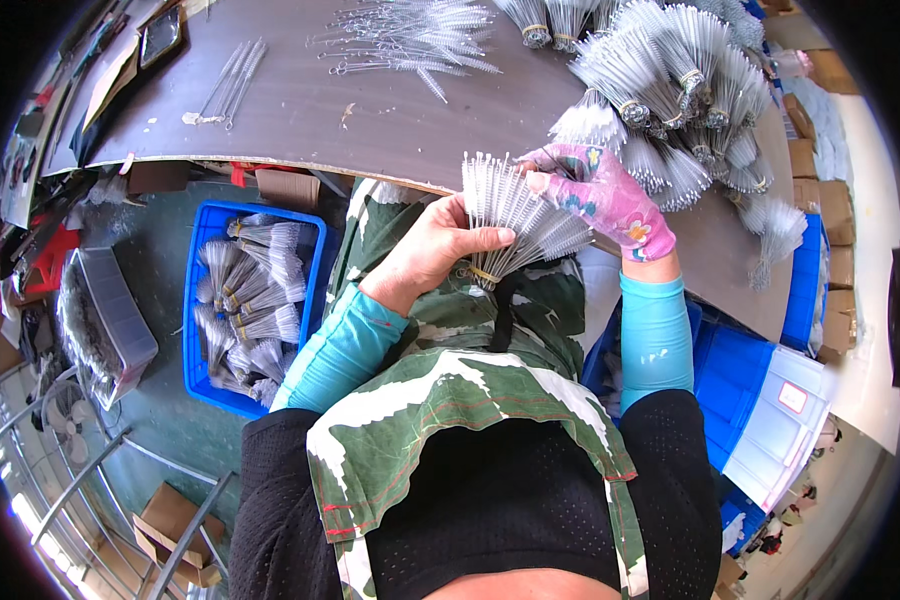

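My bare left hand (435,245) is closed around a bundle of thin wire cleaning brushes (500,205), its thumb lying across the stems. White bristles fan upward, and a yellowish band ties the looped wire ends near my lap. My right hand (605,195), in a pink flowered glove with bare fingertips, is curled in a pinch at the bristle ends on the bundle's right side. Whether it grips one brush or several is too small to tell. Just beyond that hand, a tied bundle (590,122) lies on the table.
More tied bundles (670,75) are heaped at the table's (270,130) far right. Loose brushes (410,40) lie at the back, a few others (235,85) farther left. A blue crate (192,300) of bundles stands on the floor left; blue bins (715,370) stand at right.
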{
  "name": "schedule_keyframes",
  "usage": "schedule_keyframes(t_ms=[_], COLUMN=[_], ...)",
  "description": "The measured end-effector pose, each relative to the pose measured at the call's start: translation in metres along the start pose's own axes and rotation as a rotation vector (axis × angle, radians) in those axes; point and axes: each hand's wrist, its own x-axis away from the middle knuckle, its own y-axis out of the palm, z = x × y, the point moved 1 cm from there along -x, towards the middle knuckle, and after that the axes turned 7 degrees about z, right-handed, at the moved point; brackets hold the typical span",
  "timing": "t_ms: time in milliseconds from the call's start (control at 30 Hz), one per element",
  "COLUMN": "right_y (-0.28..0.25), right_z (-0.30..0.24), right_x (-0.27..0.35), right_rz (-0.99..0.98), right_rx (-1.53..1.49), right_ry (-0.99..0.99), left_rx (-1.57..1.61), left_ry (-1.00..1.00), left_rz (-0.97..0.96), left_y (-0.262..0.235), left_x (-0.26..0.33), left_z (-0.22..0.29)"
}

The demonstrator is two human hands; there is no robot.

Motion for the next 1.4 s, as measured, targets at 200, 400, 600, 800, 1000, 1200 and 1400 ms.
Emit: schedule_keyframes(t_ms=[200,400,600,800,1000,1200,1400], right_y=[0.0,0.006,0.008,0.014,0.01,0.007,0.018], right_z=[-0.006,-0.006,-0.002,-0.017,-0.009,-0.01,-0.022], right_x=[0.004,0.001,-0.005,-0.008,-0.014,-0.017,-0.013], right_rz=[0.017,0.06,0.142,0.133,0.095,0.081,-0.09], right_rx=[0.019,0.141,-0.054,0.209,0.027,0.049,0.16], right_ry=[-0.06,0.006,-0.049,-0.106,-0.128,-0.158,-0.147], left_rx=[-0.08,-0.142,-0.179,-0.167,0.048,-0.07,-0.299], left_ry=[0.083,0.112,0.128,0.195,0.08,0.174,0.25], left_rz=[0.016,0.047,0.077,0.056,-0.036,0.014,0.078], left_y=[0.002,0.002,0.006,0.007,-0.002,0.003,0.0], left_x=[0.0,-0.001,0.001,0.0,0.002,0.0,0.002], left_z=[0.002,0.001,0.004,0.004,0.003,0.004,0.001])
